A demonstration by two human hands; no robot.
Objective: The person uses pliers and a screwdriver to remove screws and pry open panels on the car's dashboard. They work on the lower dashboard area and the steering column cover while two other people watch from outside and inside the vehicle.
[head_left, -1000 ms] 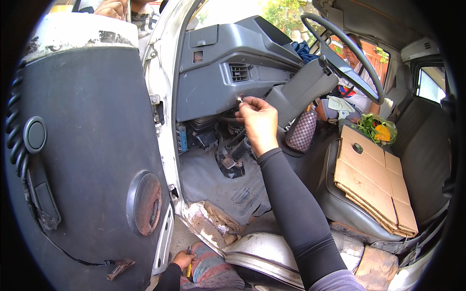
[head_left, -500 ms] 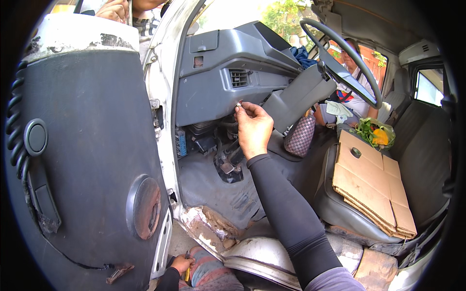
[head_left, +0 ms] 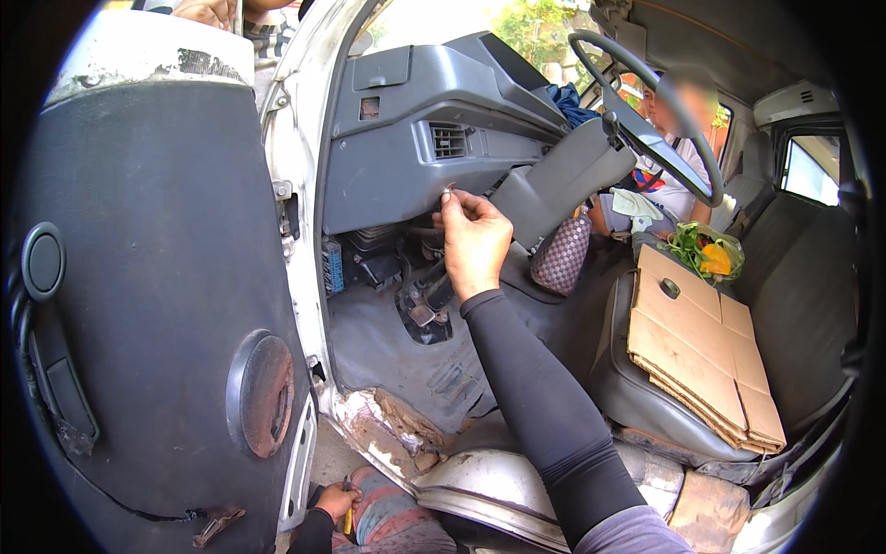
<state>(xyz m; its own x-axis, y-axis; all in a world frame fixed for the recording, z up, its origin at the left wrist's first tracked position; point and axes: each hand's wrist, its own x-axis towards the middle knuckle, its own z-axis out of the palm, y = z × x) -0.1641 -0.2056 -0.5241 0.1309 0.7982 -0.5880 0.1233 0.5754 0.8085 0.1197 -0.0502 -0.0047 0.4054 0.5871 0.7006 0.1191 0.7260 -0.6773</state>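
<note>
Evidently, the small metal piece (head_left: 448,192) looks bright and silvery, with a thin reddish strand at its top; its full shape cannot be told because the fingertips cover most of it. It sits in front of the lower part of the grey dashboard (head_left: 378,180), below the air vent (head_left: 449,140), pinched between thumb and forefinger of the right hand (head_left: 476,242), whose other fingers are curled in. Low down, the left hand (head_left: 338,499) is closed around a yellow-handled tool (head_left: 348,523), just beside the striped trousers (head_left: 388,508); the tool's far end is unclear. The steering column (head_left: 565,185) stands close to the right of the pinching hand, and that hand and its dark sleeve (head_left: 544,397) hide part of the footwell. A checked bag (head_left: 560,258) lies beyond, while folded cardboard (head_left: 692,342) carrying a small dark roll (head_left: 670,288) covers the seat (head_left: 604,388). The door (head_left: 166,277) hangs open at left.
</note>
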